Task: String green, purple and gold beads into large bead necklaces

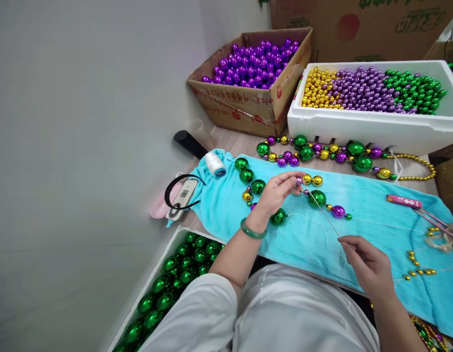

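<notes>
My left hand (277, 191), with a green bangle (253, 231) at the wrist, pinches a small purple bead (299, 181) between thumb and fingertips. A long thin needle (323, 210) slants from that bead down to my right hand (371, 266), whose thumb and fingers are closed on its lower end. Beside the left fingertips lie gold beads (317, 181). Just below them, a large green bead (316, 198) and a shiny purple bead (338, 211) sit on a strand, with white thread running right. Another large green bead (278, 217) rests under my left wrist.
A turquoise towel (219, 200) covers the table. Behind it are a carton of purple balls (273, 107), a white foam box (358, 124) and a finished-looking bead necklace (355, 149). Thread spool (213, 163) and headband (171, 190) lie left; scissors (437, 222) lie right. Green balls (167, 300) fill a lower box.
</notes>
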`<action>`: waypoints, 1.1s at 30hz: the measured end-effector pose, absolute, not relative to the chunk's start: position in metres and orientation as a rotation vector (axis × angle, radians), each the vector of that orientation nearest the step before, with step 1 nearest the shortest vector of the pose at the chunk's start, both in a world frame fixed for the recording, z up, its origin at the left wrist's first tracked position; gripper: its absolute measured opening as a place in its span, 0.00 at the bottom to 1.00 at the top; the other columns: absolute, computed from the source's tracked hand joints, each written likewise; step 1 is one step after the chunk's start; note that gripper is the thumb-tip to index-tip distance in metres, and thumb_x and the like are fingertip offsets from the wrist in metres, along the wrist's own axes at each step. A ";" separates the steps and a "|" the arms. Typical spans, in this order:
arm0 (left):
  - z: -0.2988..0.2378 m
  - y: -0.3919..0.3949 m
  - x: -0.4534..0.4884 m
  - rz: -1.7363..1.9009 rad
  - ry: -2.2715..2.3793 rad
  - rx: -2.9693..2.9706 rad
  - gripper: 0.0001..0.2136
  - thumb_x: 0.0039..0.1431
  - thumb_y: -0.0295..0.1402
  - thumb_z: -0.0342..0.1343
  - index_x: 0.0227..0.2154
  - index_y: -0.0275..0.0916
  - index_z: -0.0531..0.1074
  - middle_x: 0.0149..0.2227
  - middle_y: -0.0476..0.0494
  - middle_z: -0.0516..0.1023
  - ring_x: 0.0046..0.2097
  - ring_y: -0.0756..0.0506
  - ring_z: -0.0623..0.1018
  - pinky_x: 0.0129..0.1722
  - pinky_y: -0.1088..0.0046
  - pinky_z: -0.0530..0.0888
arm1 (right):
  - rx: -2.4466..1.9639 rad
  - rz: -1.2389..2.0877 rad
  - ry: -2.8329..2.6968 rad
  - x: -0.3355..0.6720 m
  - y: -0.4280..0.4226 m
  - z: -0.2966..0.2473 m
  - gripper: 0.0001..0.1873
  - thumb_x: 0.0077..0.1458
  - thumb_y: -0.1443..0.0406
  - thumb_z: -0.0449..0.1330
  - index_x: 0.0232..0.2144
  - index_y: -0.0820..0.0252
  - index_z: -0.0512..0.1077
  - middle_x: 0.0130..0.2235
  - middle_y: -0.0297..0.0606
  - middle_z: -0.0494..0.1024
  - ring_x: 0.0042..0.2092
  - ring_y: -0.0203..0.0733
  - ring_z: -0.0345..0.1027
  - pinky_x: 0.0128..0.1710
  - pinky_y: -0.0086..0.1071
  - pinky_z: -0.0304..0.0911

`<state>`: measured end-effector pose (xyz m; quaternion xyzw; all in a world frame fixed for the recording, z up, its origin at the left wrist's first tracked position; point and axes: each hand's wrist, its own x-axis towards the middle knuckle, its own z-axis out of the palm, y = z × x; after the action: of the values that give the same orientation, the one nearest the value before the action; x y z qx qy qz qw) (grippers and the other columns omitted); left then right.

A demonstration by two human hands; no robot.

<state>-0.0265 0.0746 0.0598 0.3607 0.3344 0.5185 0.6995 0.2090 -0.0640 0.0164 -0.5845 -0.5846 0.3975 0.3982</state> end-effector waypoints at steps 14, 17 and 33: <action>0.061 0.079 -0.018 1.117 0.744 0.688 0.11 0.54 0.35 0.61 0.38 0.34 0.77 0.34 0.43 0.78 0.31 0.52 0.75 0.32 0.76 0.71 | -1.504 1.028 -1.428 0.212 -0.062 0.013 0.10 0.57 0.60 0.58 0.35 0.58 0.76 0.23 0.32 0.69 0.24 0.33 0.61 0.23 0.26 0.60; 0.062 0.078 -0.017 1.117 0.751 0.694 0.11 0.54 0.35 0.62 0.38 0.34 0.77 0.33 0.43 0.78 0.31 0.53 0.75 0.32 0.77 0.71 | -1.489 1.029 -1.424 0.213 -0.062 0.013 0.09 0.57 0.60 0.58 0.35 0.58 0.76 0.23 0.32 0.69 0.24 0.33 0.61 0.23 0.26 0.60; 0.077 0.105 -0.034 0.707 0.862 1.350 0.20 0.58 0.43 0.55 0.50 0.38 0.73 0.35 0.41 0.79 0.32 0.50 0.74 0.33 0.74 0.68 | -1.445 1.115 -1.310 0.210 -0.054 0.010 0.10 0.57 0.59 0.59 0.35 0.59 0.75 0.23 0.32 0.68 0.24 0.34 0.62 0.23 0.27 0.61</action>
<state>-0.0343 0.1052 0.0766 0.5921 0.3780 0.3102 0.6406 0.2102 -0.0544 0.0101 -0.5800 -0.5257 0.4475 0.4326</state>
